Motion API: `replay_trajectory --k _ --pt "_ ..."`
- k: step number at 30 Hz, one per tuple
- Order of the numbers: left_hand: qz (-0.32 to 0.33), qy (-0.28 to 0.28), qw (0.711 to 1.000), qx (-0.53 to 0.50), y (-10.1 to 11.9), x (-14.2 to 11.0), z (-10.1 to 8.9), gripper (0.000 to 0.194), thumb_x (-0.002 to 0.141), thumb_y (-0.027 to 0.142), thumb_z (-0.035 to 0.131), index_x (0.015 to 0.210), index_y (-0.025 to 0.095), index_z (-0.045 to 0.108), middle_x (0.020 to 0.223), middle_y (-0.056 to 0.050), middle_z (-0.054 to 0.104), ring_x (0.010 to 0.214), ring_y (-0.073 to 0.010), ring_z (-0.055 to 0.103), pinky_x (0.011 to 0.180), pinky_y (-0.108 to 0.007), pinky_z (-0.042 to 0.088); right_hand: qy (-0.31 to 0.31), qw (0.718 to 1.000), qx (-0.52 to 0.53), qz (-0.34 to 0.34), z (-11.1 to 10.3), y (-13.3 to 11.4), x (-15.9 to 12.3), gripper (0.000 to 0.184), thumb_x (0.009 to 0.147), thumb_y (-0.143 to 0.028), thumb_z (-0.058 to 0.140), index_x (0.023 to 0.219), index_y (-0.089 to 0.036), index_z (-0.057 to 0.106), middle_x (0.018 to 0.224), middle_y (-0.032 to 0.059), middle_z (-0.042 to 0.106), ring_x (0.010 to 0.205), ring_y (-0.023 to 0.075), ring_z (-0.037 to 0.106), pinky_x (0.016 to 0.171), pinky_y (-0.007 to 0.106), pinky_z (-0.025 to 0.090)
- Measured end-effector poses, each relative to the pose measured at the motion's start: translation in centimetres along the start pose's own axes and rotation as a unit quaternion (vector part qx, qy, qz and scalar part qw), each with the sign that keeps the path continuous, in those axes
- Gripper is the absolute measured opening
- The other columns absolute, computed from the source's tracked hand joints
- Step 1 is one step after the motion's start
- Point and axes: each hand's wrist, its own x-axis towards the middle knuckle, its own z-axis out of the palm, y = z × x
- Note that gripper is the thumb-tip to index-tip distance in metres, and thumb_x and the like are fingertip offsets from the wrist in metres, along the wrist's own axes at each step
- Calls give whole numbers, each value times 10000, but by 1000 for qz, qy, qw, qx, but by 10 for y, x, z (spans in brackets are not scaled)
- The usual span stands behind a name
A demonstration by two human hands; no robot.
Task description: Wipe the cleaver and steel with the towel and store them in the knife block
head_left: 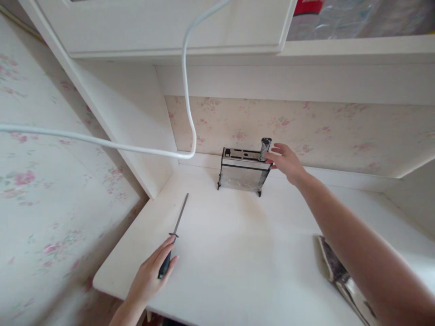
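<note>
On the white tabletop lies a sharpening steel (181, 213) with a thin metal rod and a dark handle. My left hand (152, 267) is closed around that handle, fingers on one side and thumb on the other. Toward the back wall stands a clear-sided knife block (243, 174) with a black frame and a slotted top. From its right end rises a knife handle (265, 147), black and speckled with grey; any blade is hard to make out. Beside this handle is my right hand (283, 160), fingers apart, fingertips at or very near it.
A white cable (136, 151) hangs across the view in front of the cupboard (170, 31). A folded patterned cloth (340, 276) lies at the right, partly under my forearm in view. Plastic-wrapped items (343, 18) sit on the upper shelf. The table (112, 271) has a rounded left corner.
</note>
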Motion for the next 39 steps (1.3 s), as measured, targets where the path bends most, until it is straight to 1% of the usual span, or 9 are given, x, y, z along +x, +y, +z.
replay_trajectory --k 2,5,10,17,24,28,33,36,39 --pt "-13 18 1000 6 0 -5 -1 436 863 222 577 1288 222 479 1333 -102 569 1178 -248 584 975 -387 528 -28 999 -4 16 5 -4 10 652 705 -321 732 1284 -174 469 1237 168 581 618 132 637 477 246 496" --pt "-12 30 999 13 -2 -12 -3 479 854 211 584 1318 238 472 1319 -97 581 1158 -256 596 950 -398 542 -58 998 -30 22 14 -3 18 461 709 -264 742 1114 -134 565 979 117 668 559 123 615 449 229 486" --pt "2 18 999 32 -5 -19 -6 575 838 211 602 1383 237 421 1323 -98 577 1171 -261 582 954 -406 535 -89 995 -48 20 18 -6 25 239 713 -218 757 861 -111 601 681 43 632 514 126 602 438 211 476" --pt "-11 12 999 42 -9 -23 -4 575 847 241 590 1393 237 410 1330 -93 568 1189 -261 565 963 -405 527 -100 995 -19 -20 -1 -41 29 171 799 -178 688 902 -94 580 839 60 623 591 101 634 603 258 566" --pt "-35 15 998 48 -8 -23 -5 501 843 283 601 1328 237 481 1277 -95 595 1146 -260 586 946 -398 528 -60 993 -16 -104 -36 -104 21 430 823 -296 619 1085 39 558 1029 165 637 675 21 591 704 217 490" --pt "-31 9 998 53 -8 -22 -6 504 837 300 606 1323 230 490 1259 -95 606 1128 -256 597 939 -380 527 -32 985 2 -169 -46 -123 -6 449 810 -321 625 1109 10 576 1065 155 646 691 31 595 705 239 499" --pt "-29 -11 997 68 -8 -23 -5 499 837 310 598 1321 234 498 1277 -86 598 1138 -255 590 939 -374 526 -32 964 -19 -262 -41 -112 -74 271 813 -287 669 1043 -144 656 1003 64 685 718 98 676 732 271 576" --pt "-25 -22 997 73 -9 -23 -5 489 838 310 590 1314 232 507 1277 -86 600 1132 -252 594 938 -372 527 -29 911 -84 -404 -29 -92 -118 266 786 -197 713 1045 -241 673 1017 35 710 906 161 691 829 291 571" --pt "-22 -27 996 76 -9 -23 -6 472 842 292 575 1306 228 514 1280 -89 598 1139 -248 590 942 -372 526 -96 837 -104 -528 -8 -66 -155 338 799 -134 684 1099 -286 650 1147 43 687 949 162 691 778 246 579"
